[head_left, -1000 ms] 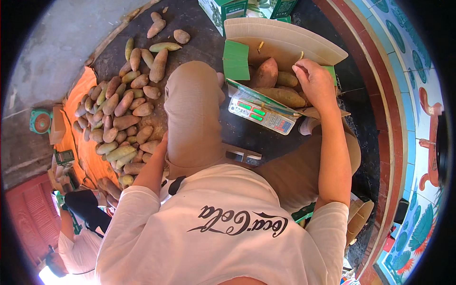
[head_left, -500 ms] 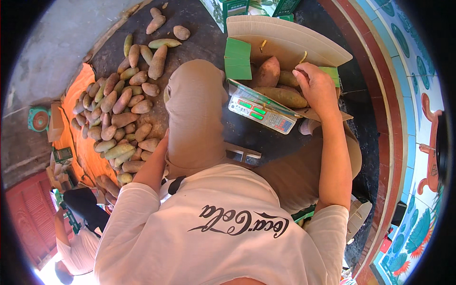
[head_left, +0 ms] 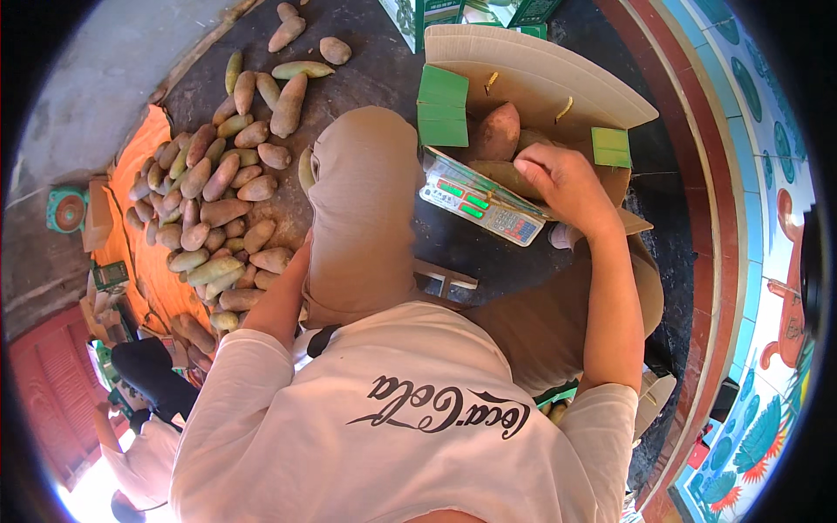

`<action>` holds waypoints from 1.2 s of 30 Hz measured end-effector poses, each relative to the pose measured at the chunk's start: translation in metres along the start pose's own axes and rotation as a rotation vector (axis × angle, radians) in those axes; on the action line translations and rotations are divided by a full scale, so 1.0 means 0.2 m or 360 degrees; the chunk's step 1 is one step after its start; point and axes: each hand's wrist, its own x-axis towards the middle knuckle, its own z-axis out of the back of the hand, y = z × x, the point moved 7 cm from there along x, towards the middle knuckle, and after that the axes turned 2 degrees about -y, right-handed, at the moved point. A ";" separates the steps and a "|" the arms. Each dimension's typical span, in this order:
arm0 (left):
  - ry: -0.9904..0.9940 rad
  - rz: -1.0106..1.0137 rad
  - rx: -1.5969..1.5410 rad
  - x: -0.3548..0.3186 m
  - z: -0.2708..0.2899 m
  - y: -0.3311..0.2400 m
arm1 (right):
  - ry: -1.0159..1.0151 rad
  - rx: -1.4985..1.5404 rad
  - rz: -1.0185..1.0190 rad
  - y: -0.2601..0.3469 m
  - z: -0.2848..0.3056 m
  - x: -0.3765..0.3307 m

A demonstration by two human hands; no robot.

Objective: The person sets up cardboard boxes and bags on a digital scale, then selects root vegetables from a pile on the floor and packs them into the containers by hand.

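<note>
While tubers (head_left: 218, 209) crowd left, right hand (head_left: 567, 179) reaches into the carton (head_left: 540, 74)

Bright daylight, sharp focus, fisheye-bent edges

Matt corrugated cardboard box (head_left: 532, 74), dull rough-skinned sweet potatoes (head_left: 222, 209), smooth plastic scale (head_left: 479, 200), soft white cotton shirt (head_left: 392, 436)

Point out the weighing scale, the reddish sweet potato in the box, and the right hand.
weighing scale (head_left: 478, 202), head view, on its display panel.
reddish sweet potato (head_left: 497, 132), head view, on its middle.
right hand (head_left: 562, 179), head view, on the back of the hand.
</note>
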 end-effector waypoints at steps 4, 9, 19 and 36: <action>0.0003 0.0001 0.0020 0.01 -0.03 -0.02 | 0.0327 -0.0042 -0.0102 -0.08 -0.12 -0.02; 0.0000 0.0000 0.0044 0.03 -0.06 -0.05 | 0.0238 -0.0418 -0.0150 -0.12 -0.07 -0.01; -0.0003 -0.0004 0.0095 0.07 -0.13 -0.10 | 0.0671 -0.0510 -0.0519 -0.29 -0.16 -0.01; -0.0076 0.0104 0.0144 0.14 -0.24 -0.03 | 0.0550 -0.0619 -0.0482 -0.29 -0.11 0.00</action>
